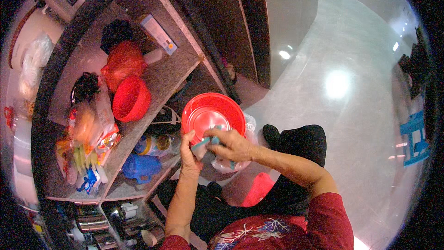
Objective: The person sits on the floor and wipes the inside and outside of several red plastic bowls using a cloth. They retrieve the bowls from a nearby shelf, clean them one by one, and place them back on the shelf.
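A red plastic bowl (212, 113) is held in front of me over the floor. My left hand (188, 155) grips the bowl's near rim from the left. Pressed inside the bowl near that rim is a light blue cloth (202, 146), and my right hand (231, 144) holds it. Under the bowl a clear plastic bag (249, 127) shows at the right edge, partly hidden by my right hand.
A stone shelf unit (171, 76) stands at the left with a second red bowl (131, 98), a red bag (122, 60), food packets (90, 132) and a white box (157, 32). A blue jug (141, 166) sits on the lower shelf. A blue stool (415, 136) stands far right.
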Tool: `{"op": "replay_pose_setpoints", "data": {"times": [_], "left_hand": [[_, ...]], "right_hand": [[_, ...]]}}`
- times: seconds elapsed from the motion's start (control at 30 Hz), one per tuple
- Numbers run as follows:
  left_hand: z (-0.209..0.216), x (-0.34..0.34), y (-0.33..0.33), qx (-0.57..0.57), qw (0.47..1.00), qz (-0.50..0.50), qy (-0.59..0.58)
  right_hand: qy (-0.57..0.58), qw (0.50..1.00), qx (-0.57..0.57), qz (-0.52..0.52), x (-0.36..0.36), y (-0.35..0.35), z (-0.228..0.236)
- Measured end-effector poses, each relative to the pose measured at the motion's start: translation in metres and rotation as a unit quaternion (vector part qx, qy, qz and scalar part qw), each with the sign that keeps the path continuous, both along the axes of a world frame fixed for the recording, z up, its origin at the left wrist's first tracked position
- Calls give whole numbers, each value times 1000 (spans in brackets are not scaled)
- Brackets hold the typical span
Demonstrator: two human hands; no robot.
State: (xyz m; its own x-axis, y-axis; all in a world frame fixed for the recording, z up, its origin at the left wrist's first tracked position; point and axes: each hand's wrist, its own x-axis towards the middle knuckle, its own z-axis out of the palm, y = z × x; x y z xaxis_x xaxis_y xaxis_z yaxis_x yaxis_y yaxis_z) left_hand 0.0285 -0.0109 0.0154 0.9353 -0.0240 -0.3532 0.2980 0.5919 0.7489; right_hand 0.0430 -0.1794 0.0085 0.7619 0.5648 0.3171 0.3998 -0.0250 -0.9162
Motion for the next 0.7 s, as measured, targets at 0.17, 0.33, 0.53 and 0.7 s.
{"op": "replay_pose_setpoints", "data": {"times": [0.17,0.33,0.53,0.7], "left_hand": [[-23,3,4,35,997,38,-56],[-22,-3,-12,91,988,63,-108],[-23,-3,-14,159,973,93,-137],[-19,-4,-18,150,980,54,-119]], "right_hand": [[-39,958,96,-268,22,-6,3],[-316,851,-259,-329,29,-3,-15],[-253,938,-217,-96,5,2,-29],[-243,965,-74,-67,3,26,-27]]}}
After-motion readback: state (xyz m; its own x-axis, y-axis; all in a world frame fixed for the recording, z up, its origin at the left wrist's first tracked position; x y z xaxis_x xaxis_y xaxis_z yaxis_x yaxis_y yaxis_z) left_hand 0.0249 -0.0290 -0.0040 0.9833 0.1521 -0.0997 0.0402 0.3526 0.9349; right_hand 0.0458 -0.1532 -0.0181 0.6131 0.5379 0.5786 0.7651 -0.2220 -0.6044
